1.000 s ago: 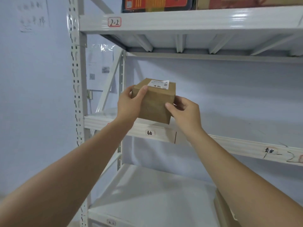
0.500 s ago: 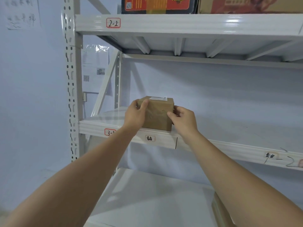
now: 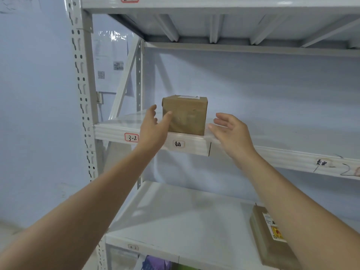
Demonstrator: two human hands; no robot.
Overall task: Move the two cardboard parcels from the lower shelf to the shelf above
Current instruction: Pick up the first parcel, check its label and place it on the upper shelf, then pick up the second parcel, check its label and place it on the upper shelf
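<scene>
A small brown cardboard parcel with a white label on top rests near the front edge of the upper shelf, marked 3-2. My left hand hovers at its left side, fingers apart, thumb just in front of the box face. My right hand is spread, a short gap to the parcel's right. On the lower shelf a second, flat parcel with a white and red-yellow label lies at the right, partly hidden by my right forearm.
A white perforated upright post stands at the left, with a diagonal brace behind it. Another shelf beam crosses overhead. Papers hang on the blue wall at left. Coloured items show below the lower shelf.
The parcel was lowered onto the upper shelf and both hands let go of it, drawing back and opening. The flat parcel below has come further into view.
</scene>
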